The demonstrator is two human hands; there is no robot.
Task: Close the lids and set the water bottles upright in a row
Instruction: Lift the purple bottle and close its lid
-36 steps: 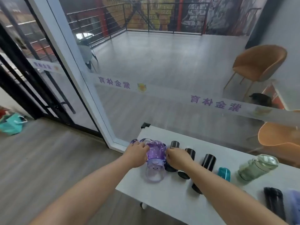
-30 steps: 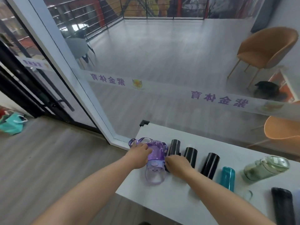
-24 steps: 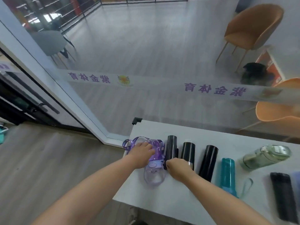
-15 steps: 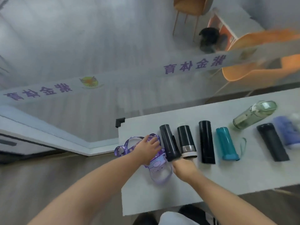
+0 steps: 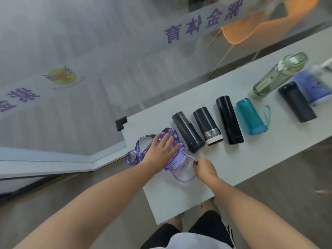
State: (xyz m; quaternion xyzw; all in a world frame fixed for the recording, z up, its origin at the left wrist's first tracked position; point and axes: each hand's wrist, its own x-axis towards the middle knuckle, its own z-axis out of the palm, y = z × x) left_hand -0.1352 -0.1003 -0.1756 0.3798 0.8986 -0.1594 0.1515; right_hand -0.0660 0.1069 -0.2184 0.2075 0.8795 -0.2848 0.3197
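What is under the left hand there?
A clear purple bottle lying on the white table, its patterned strap looped beside. The left hand covers most of its body.

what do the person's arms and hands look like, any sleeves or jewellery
Both the left arm and right arm are bare as far as the picture shows: no sleeves, watch or bracelet. No rings show on the left hand or right hand. A nail on the right hand looks painted dark red.

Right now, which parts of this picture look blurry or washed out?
Head view: the blue bottle at the far right edge is smeared by blur; the glass wall looks milky with glare; the left hand, right hand and purple bottle look sharp.
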